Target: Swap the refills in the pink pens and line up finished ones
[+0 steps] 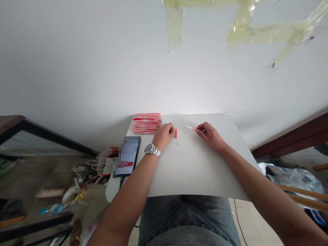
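Note:
My left hand (164, 134), with a metal-banded watch (152, 149) on the wrist, is closed over the table. A short pink tube (176, 133), like a pen cap or barrel piece, stands out at its fingertips. Across a small gap, my right hand (210, 136) pinches a thin white stick with a pink-red end (189, 127), which looks like a pen part. Its white tip points left toward the pink tube, and the two pieces are apart. Several pink pens (146, 128) lie side by side just left of my left hand, with a redder one (147, 119) among them.
The white table (194, 171) stands against a wall with yellowish tape (174, 30). A phone or tablet (130, 153) with a cable lies at its left edge. On the floor at left are a cup (70, 195) and a plastic bottle (52, 209); plastic bags (299, 177) lie at right.

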Motion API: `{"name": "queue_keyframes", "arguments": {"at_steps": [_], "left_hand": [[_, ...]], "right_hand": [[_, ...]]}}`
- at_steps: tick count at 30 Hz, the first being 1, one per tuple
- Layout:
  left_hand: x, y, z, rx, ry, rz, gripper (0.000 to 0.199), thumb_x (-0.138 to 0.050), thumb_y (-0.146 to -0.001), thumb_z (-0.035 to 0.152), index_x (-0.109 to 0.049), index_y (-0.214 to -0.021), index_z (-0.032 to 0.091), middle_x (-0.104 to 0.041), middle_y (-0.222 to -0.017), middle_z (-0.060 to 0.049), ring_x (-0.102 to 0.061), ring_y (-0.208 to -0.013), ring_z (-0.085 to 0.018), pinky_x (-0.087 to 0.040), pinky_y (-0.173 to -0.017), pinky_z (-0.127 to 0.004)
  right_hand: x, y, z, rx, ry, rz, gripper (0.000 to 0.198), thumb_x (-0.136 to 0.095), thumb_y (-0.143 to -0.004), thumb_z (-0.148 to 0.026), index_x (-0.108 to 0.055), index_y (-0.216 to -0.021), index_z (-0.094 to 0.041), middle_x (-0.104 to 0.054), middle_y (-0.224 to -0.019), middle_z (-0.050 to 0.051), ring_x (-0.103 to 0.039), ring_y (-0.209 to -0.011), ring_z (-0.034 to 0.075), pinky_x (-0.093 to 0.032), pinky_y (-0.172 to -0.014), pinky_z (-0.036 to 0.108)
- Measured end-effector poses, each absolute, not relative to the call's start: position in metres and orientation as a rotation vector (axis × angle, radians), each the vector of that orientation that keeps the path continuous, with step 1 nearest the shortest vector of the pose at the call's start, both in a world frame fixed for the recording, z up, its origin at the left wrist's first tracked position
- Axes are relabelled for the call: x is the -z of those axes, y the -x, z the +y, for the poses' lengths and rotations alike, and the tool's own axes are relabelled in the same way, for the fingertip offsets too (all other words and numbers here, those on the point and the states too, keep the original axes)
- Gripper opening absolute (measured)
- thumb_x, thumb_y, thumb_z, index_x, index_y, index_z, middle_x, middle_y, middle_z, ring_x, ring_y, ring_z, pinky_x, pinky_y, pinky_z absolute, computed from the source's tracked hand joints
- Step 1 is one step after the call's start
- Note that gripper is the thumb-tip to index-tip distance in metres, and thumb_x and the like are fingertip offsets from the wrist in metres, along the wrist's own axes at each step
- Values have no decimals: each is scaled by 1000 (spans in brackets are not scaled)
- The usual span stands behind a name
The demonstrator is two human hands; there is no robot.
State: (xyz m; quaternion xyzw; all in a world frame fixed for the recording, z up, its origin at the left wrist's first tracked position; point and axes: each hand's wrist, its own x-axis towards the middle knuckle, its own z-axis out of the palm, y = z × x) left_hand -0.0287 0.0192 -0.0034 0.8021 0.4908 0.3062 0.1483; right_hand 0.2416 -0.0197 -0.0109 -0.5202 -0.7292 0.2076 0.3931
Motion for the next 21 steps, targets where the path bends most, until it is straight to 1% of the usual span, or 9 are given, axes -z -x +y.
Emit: {"name": "queue_keyframes", "arguments": {"at_steps": [7, 11, 15, 17, 19, 21], "left_hand": [[0, 29, 17, -958, -2321, 1373, 11, -56, -93, 20, -60, -83, 22, -64, -76, -2, -57, -70, -18, -42, -68, -31], [-10, 27, 8, -912, -2342, 1202, 10, -54, -95, 20, -61, -89, 22, -65, -83, -2, -59, -75, -17, -47, -75, -31], [-26, 32, -3, -744, -2341, 1236, 8, -58, -94, 24, -62, -87, 23, -66, -87, -2, -60, -75, -17, -47, -73, -31], [-37, 42, -13, -626, -2346, 1249, 9, -59, -95, 29, -62, -89, 23, -65, -88, -3, -61, -76, -18, -46, -70, -30], [-48, 56, -28, -485, -2358, 1179, 9, -62, -93, 32, -62, -96, 24, -65, -92, -2, -62, -81, -18, -47, -74, -31], [-56, 72, -46, -309, -2356, 1076, 16, -68, -90, 34, -63, -102, 25, -65, -99, -2, -63, -87, -19, -48, -81, -31]], "right_hand": [[12, -239, -19, -500, 1348, -1890, 37, -53, -100, -58, -67, -98, -23, -63, -92, 7, -58, -77, 20, -51, -71, 36], [11, -239, -18, -499, 1355, -1865, 40, -52, -99, -60, -66, -98, -23, -63, -92, 7, -59, -78, 20, -51, -71, 35], [12, -239, -18, -510, 1363, -1849, 40, -54, -99, -61, -67, -98, -23, -64, -93, 7, -59, -78, 20, -51, -71, 35], [13, -239, -17, -518, 1366, -1835, 39, -54, -98, -60, -67, -98, -23, -64, -94, 7, -59, -78, 20, -51, -71, 35], [14, -240, -17, -522, 1365, -1822, 39, -55, -98, -60, -67, -98, -23, -65, -93, 6, -59, -78, 19, -50, -70, 35], [16, -240, -16, -523, 1363, -1814, 39, -55, -98, -60, -67, -97, -23, -65, -93, 6, -59, -78, 19, -50, -70, 35]]}}
